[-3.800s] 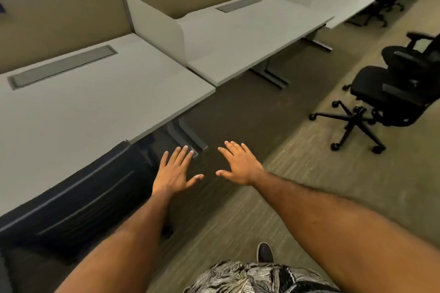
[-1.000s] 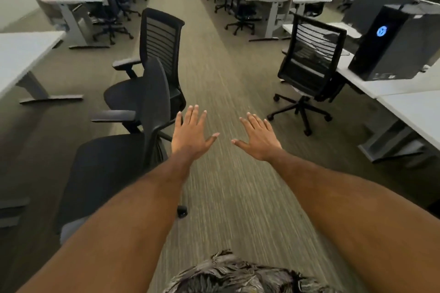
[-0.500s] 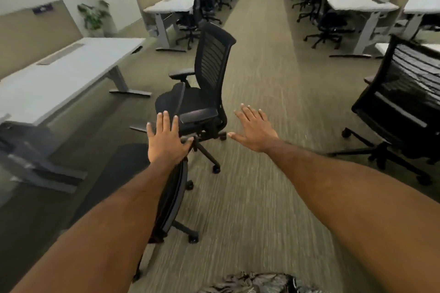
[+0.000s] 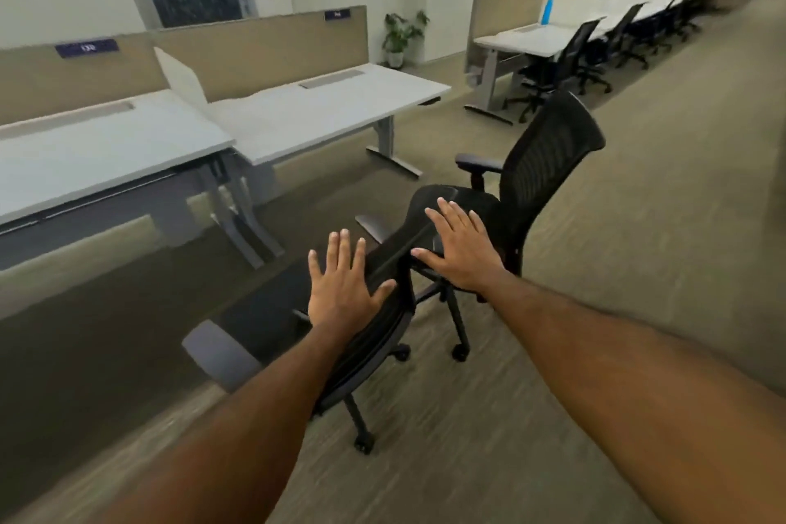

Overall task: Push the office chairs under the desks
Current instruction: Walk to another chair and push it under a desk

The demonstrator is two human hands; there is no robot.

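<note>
A near black office chair (image 4: 370,345) stands on the carpet just in front of me, its seat facing the white desks (image 4: 106,149). My left hand (image 4: 340,289) lies flat on the top of its backrest, fingers spread. At the upper end of that backrest my right hand (image 4: 461,253) is also spread; I cannot tell whether it touches. A second black mesh chair (image 4: 548,157) stands behind it, out in the aisle, facing a second white desk (image 4: 323,106). Neither hand grips anything.
A beige partition (image 4: 263,43) runs behind the desks, with a white divider (image 4: 178,74) between them. A potted plant (image 4: 400,34) stands in the corner. Another desk row with several tucked-in chairs (image 4: 565,55) stretches away at upper right. Carpeted aisle lies to my right.
The view has swung left toward the desks. My left hand stays on the near chair's backrest, and my right hand has come in beside its top edge.
</note>
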